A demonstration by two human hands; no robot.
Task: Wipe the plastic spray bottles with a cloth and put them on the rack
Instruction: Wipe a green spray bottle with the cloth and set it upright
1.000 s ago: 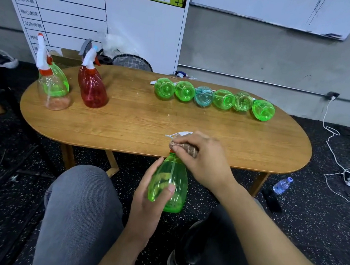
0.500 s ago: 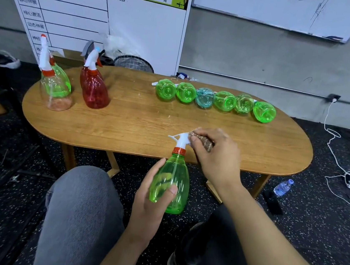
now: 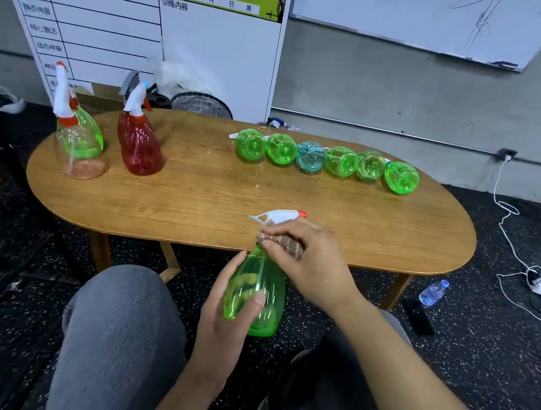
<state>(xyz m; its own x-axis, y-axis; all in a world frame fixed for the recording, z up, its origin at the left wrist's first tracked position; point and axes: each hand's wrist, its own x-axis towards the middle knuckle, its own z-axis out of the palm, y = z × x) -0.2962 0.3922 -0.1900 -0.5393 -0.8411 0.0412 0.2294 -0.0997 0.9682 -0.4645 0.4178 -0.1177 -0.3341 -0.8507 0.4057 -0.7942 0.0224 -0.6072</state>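
Note:
My left hand (image 3: 227, 318) grips the body of a green spray bottle (image 3: 258, 284) held upright in front of the table's near edge. My right hand (image 3: 310, 260) presses a small brown cloth (image 3: 280, 241) against the bottle's neck, just under its white trigger head (image 3: 276, 216). Several bottles lie on their sides in a row (image 3: 326, 159) at the back of the table, mostly green with one blue. Three more stand upright at the left: a red one (image 3: 139, 146), a clear one (image 3: 78, 152) and a green one behind it.
The oval wooden table (image 3: 195, 203) stands before my knees. A white board leans on the wall behind it, with a wire basket (image 3: 203, 104) at its foot. A small water bottle (image 3: 432, 292) and white cables (image 3: 525, 267) lie on the floor at the right.
My right hand with the cloth slid from the bottle's neck up to the trigger head and back down to the neck. The left hand kept its grip on the bottle.

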